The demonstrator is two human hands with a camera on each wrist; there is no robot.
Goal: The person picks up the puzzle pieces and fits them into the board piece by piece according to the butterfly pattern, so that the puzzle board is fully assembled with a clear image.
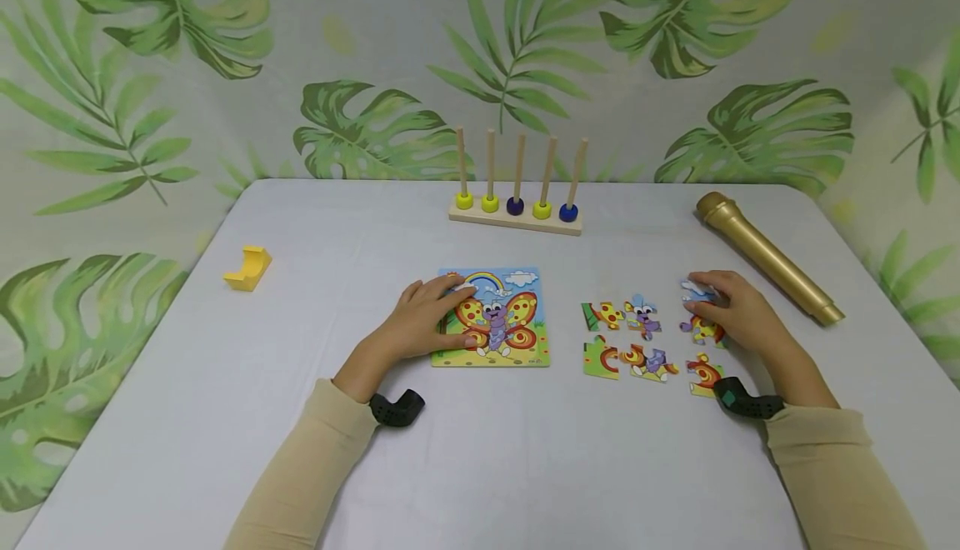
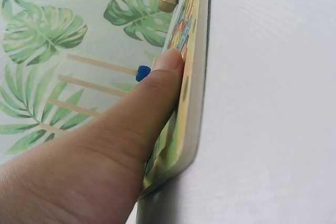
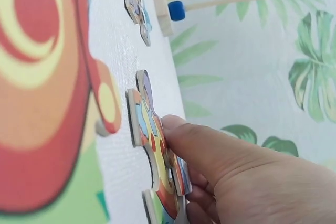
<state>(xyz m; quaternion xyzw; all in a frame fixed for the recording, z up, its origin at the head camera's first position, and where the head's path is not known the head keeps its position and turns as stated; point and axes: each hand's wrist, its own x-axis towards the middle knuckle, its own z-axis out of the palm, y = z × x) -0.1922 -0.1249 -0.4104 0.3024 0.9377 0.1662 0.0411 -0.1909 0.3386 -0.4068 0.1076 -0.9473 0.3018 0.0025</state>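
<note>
My left hand (image 1: 416, 321) rests on the left side of a square butterfly picture board (image 1: 528, 358), fingers spread across its face. In the left wrist view the thumb (image 2: 168, 61) lies flat along the board's near edge. Over on the right, my right hand (image 1: 738, 308) bends over two puzzle pieces, thumb and fingers around a blue sky piece (image 1: 697, 290) at the top. Just below its thumb lies a yellow wing piece (image 3: 157, 145) with red dots. The far fingers are partly hidden behind the thumb in the right wrist view.
Several loose puzzle pieces (image 1: 643, 315) lie between the board and my right hand, with an orange piece (image 1: 703, 375) below that hand. A wooden peg stand (image 1: 517, 221) with beads stands behind. A gold microphone (image 1: 772, 258) lies far right, a yellow block (image 1: 249, 268) far left.
</note>
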